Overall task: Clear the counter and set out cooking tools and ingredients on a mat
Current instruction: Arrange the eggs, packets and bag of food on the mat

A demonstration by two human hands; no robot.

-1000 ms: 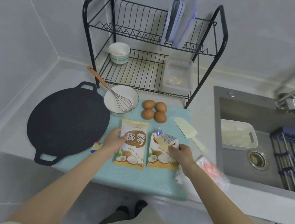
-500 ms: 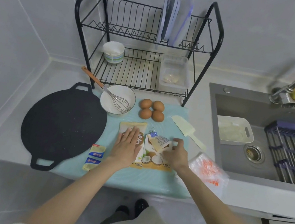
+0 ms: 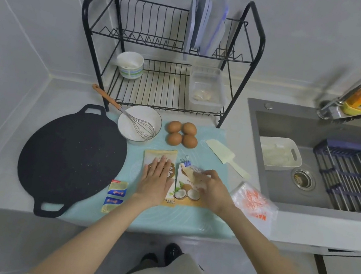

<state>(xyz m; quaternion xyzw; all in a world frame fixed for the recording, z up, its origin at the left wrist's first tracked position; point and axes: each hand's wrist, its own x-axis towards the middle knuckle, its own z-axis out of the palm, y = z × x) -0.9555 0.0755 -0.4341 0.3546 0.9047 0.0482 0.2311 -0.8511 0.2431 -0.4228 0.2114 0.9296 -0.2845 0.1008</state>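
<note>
Soft, even, cool light — wide-angle bending at edges, detail perhaps slightly smeared.

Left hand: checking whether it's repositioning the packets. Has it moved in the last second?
Yes. The left hand slid right, away from the black griddle pan, onto the left coconut packet.

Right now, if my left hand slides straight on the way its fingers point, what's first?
Probably the eggs, past the packet under your left hand; the bowl sits close beside.

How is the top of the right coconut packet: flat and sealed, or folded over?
Folded over. The right coconut packet has its top turned down, with a binder clip at its upper edge.
</note>
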